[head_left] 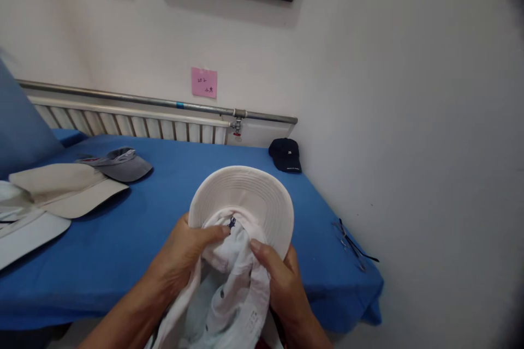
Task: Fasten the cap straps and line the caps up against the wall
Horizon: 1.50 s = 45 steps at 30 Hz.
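Note:
A white baseball cap (pixel 241 191) is held up in front of me, its brim pointing away and its inside facing me. My left hand (pixel 186 245) grips the cap's left side, with the thumb pressed inside near a small dark mark at the base of the brim. On the opposite side, my right hand (pixel 282 278) is closed on the cap, thumb on the inner band and fingers behind the brim. The lower part of the cap runs out of view at the bottom.
A blue-covered table (pixel 164 218) stands against the wall. A beige cap (pixel 69 185), a white cap (pixel 28 229) and a grey cap (pixel 126 166) lie at left. A navy cap (pixel 285 154) sits at the back right corner, glasses (pixel 352 242) at the right edge. Behind runs a radiator (pixel 143 122).

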Tool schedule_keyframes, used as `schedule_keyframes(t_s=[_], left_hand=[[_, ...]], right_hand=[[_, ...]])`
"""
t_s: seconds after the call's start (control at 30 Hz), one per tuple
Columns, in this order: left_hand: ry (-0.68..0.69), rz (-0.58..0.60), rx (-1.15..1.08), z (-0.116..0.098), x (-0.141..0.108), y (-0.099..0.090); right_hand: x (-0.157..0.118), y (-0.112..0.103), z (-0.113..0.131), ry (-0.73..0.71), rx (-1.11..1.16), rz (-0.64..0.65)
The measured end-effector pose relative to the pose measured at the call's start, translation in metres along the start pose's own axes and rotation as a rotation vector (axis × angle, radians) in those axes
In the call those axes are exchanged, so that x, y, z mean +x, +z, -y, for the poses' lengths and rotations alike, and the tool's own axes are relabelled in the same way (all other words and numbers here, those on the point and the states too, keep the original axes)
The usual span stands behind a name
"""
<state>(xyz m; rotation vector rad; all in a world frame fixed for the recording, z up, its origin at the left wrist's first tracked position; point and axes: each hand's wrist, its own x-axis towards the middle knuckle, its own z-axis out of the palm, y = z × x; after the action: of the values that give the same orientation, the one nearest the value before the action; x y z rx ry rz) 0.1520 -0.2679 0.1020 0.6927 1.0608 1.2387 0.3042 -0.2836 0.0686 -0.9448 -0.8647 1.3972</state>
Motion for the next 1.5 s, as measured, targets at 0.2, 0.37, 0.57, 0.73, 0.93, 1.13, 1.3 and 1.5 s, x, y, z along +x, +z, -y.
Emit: schedule_keyframes(t_s=[0.2,0.37,0.57,0.73,0.93,1.13,1.3,1.5], left_hand=[[0.030,-0.008,0.020,-0.003,-0.012,0.002],[0.051,-0.012,0.021,-0.002,-0.016,0.000],[0.039,-0.014,0.019,-0.006,-0.017,0.000],[0.014,-0.005,0.019,-0.010,-0.017,-0.005],[0.002,0.026,-0.004,-0.007,-0.013,-0.013],[0.149,0.003,0.342,-0.006,0.000,-0.035],[0.339,-0.029,0.755,-0.006,0.006,-0.049],[0.315,-0.047,0.847,0.004,0.010,-0.053]], right_hand=[[-0.001,-0.006,-0.008,0.018,0.068,-0.025],[-0.002,-0.004,-0.009,-0.036,0.113,-0.032],[-0.002,0.003,-0.003,-0.042,0.123,-0.019],[0.000,0.004,-0.009,-0.035,0.093,-0.038],[0.003,0.007,-0.011,-0.037,0.094,-0.006],[0.011,0.010,-0.014,0.008,0.068,-0.059],[0.018,0.006,-0.020,-0.022,-0.117,-0.169],[0.024,0.001,-0.020,-0.161,-0.320,-0.096]])
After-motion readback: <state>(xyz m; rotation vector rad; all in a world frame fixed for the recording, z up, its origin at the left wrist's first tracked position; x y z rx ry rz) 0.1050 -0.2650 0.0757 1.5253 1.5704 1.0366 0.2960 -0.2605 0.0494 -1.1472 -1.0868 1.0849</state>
